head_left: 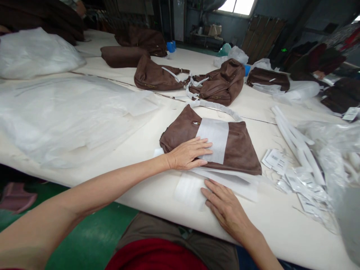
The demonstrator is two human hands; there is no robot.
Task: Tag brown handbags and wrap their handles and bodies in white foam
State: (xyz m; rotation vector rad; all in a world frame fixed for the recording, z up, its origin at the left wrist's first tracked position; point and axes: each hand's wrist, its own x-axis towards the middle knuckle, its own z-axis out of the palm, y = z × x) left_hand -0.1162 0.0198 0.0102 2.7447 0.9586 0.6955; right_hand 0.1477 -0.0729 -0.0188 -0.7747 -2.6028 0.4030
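Note:
A brown leather bag (243,146) lies flat on the white table (157,187), with a pale paper band (215,135) across its middle and a wrapped strap (222,108) behind it. My left hand (189,153) rests on the bag's lower left part and the band's edge, fingers spread, holding nothing. White sheets (239,183) stick out from under the bag's near edge. On a piece of white foam (189,187) and the sheet beside it lies my right hand (225,204), palm down with its fingers apart.
Two brown bags (160,77) (222,84) lie behind. Clear plastic (73,116) covers the left side. Tags (277,161), foam strips (299,146) and plastic bags (334,150) lie at the right. Another person's hand (319,74) shows at the far right.

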